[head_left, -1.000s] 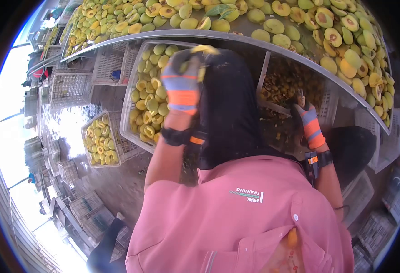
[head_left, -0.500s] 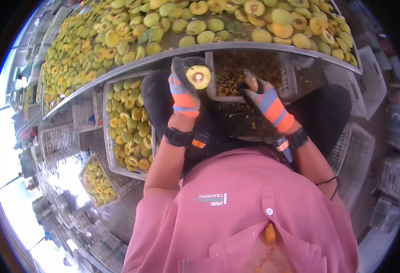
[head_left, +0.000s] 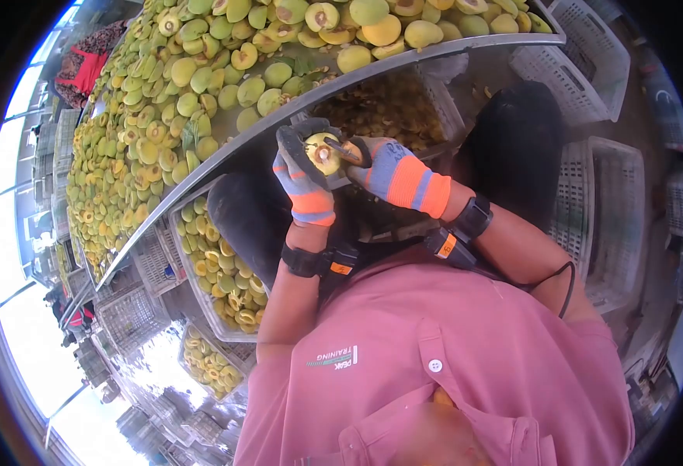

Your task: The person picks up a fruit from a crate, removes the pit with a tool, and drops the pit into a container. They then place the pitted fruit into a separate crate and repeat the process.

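My left hand [head_left: 304,177], in a grey, orange and blue glove with dark fingers, is closed around a peach half [head_left: 324,155]. The cut face points up, with a pale pit in its brown centre. My right hand [head_left: 399,175], gloved alike, grips a short, narrow tool [head_left: 349,151] with a brownish end. That end lies right at the fruit's cut face, beside the pit. The tool's grip is hidden in my fingers. Both hands are together over my lap, just in front of the metal table's edge [head_left: 295,107].
Yellow-green peaches, many halved, cover the table. Under its edge a crate [head_left: 451,116] holds brown scraps. A crate [head_left: 236,335] of peach halves stands by my left leg, a smaller one [head_left: 215,373] behind it. White crates [head_left: 617,225] stand to my right. A person in red [head_left: 85,70] is at far left.
My right hand has moved left, bringing the tool to the peach half. My left hand still holds the fruit. The camera view has turned, shifting the table and crates.
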`<state>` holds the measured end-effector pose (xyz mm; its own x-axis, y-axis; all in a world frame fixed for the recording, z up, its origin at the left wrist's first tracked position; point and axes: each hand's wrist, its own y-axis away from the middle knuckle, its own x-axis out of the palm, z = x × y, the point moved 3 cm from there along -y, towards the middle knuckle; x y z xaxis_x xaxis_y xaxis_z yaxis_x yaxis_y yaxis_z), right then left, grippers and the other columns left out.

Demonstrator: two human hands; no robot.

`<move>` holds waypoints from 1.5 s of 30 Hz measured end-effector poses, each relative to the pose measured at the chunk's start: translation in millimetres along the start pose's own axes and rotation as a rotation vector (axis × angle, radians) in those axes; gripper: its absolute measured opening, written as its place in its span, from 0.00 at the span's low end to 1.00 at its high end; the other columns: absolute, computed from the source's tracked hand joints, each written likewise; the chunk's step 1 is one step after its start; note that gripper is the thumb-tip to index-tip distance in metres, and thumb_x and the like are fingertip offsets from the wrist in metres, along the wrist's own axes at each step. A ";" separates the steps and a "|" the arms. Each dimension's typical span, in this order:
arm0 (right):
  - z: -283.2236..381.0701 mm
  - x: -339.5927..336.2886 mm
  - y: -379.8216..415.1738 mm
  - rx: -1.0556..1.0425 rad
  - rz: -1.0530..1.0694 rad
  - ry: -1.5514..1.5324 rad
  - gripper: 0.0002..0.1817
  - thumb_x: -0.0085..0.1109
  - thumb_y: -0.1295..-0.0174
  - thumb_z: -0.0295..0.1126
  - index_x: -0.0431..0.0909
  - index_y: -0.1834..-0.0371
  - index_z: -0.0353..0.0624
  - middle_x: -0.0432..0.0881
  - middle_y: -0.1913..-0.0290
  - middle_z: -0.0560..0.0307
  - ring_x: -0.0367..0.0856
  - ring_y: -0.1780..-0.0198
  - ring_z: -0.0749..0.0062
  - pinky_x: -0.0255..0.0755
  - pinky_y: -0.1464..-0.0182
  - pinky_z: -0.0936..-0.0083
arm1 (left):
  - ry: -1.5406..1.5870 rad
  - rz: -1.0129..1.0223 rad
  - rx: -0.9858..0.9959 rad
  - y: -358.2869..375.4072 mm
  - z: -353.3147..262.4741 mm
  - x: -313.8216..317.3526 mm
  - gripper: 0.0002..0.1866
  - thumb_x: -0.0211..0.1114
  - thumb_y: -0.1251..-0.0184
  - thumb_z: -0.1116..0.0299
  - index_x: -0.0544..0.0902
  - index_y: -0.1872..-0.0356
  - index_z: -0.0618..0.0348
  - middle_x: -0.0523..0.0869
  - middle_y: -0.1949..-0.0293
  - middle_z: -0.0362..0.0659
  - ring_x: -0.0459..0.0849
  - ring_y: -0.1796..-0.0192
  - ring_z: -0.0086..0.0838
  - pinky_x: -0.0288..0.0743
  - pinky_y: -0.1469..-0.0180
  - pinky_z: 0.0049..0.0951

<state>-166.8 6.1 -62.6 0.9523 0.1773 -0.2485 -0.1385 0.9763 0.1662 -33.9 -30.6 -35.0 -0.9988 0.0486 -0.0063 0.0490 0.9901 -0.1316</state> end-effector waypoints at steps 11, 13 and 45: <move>-18.6 11.1 -1.6 0.062 0.027 -0.151 0.12 0.60 0.43 0.31 0.79 0.59 0.38 0.80 0.72 0.57 0.75 0.68 0.77 0.71 0.64 0.74 | 0.173 0.035 -0.216 -13.0 25.7 -2.7 0.21 0.54 0.25 0.53 0.80 0.65 0.65 0.81 0.71 0.40 0.78 0.68 0.22 0.73 0.63 0.23; -17.9 -1.9 -8.9 0.031 -0.071 -0.232 0.12 0.61 0.44 0.31 0.79 0.59 0.38 0.79 0.73 0.61 0.74 0.68 0.81 0.71 0.65 0.76 | 0.200 0.027 -0.323 -23.4 23.8 -7.9 0.21 0.55 0.26 0.53 0.80 0.66 0.64 0.81 0.71 0.39 0.77 0.69 0.21 0.72 0.64 0.23; 0.9 -6.4 2.6 0.498 0.108 -0.424 0.20 0.66 0.50 0.42 0.81 0.61 0.37 0.81 0.72 0.53 0.78 0.74 0.68 0.73 0.72 0.71 | -0.277 0.147 0.229 -3.4 4.5 16.3 0.14 0.51 0.26 0.66 0.77 0.52 0.66 0.81 0.58 0.43 0.79 0.58 0.25 0.73 0.54 0.26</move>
<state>-173.0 7.4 -59.8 0.9787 0.1077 0.1749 -0.1941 0.7636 0.6158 -50.3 -33.8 -39.0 -0.9449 0.1196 -0.3048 0.2218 0.9186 -0.3271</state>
